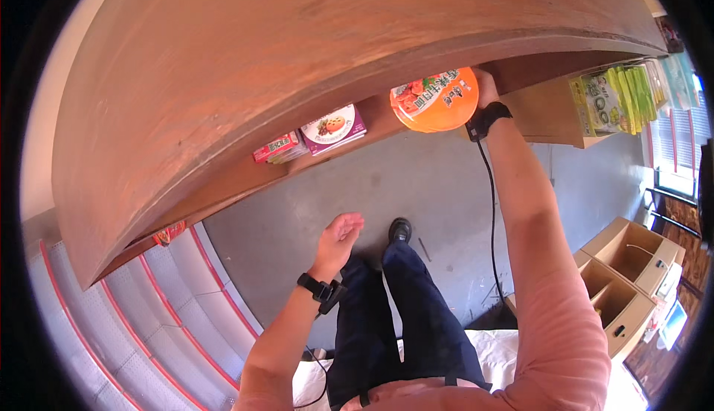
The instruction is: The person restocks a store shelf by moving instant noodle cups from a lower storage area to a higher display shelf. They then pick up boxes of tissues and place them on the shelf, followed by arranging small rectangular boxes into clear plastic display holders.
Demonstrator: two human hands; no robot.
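Observation:
My right hand point(487, 88) is at the side of an orange instant noodle bowl point(438, 100), holding it at the front of a brown wooden shelf. The bowl's printed lid faces me; its far side and most of my fingers are hidden. To the left on the same shelf level lie a purple and white cookie box point(334, 130) and a small red packet point(276, 146). My left hand point(339, 238) hangs over the floor in front of my legs, fingers loosely curved, with nothing in it. Both wrists carry black strapped devices.
The large wooden top board point(346, 37) overhangs the lower shelf. Green snack bags point(613, 101) stand at the right in a cardboard box point(538, 115). White racks with red edges point(178, 316) are at left, open cartons point(625, 255) at right. A black cable point(493, 216) trails from my right wrist.

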